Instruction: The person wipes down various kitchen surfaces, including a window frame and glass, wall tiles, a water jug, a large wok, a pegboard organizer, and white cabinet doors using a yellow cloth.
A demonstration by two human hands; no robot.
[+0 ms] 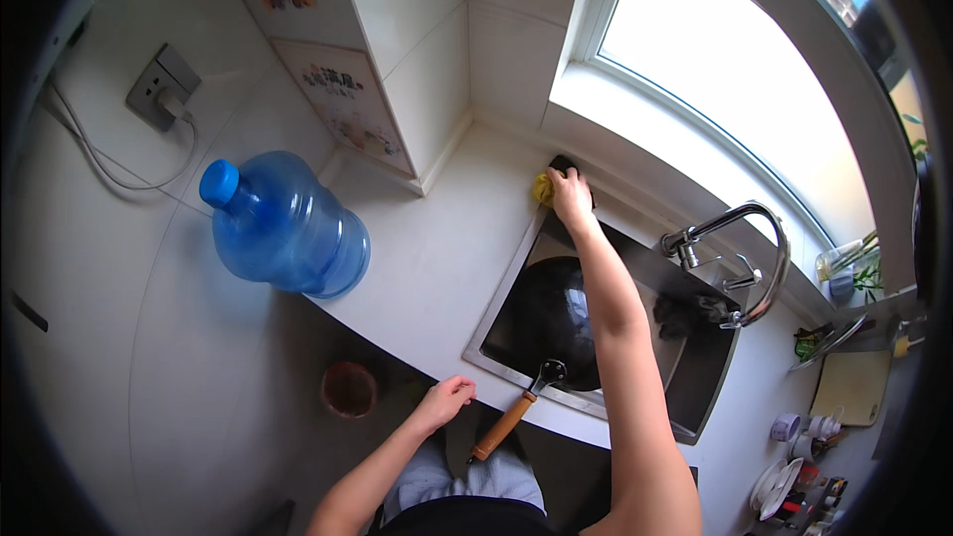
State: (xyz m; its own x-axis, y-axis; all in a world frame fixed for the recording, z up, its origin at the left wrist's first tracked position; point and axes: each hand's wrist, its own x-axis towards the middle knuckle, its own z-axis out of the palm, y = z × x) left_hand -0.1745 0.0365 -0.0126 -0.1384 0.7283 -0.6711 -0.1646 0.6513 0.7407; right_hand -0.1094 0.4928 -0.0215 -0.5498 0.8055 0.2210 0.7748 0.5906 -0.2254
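My right hand (572,193) reaches past the sink's far left corner, its fingers on a yellow cloth or sponge (543,190) and a dark item (562,163) beside it; whether it grips either is unclear. Near the counter's front edge, my left hand (449,396) has loosely curled fingers and nothing visible in it. A black wok (547,313) lies in the stainless steel sink (497,324), with its wooden handle (506,426) sticking out over the front edge. My right forearm hides part of the wok and sink. A dark cloth (674,316) is in the sink's right part.
A large blue water bottle (298,227) stands on the counter at left. A chrome faucet (778,238) arches over the sink's right side. Farther right are a cutting board (854,387), cups and plates (776,487). A reddish bin (349,389) sits below the counter.
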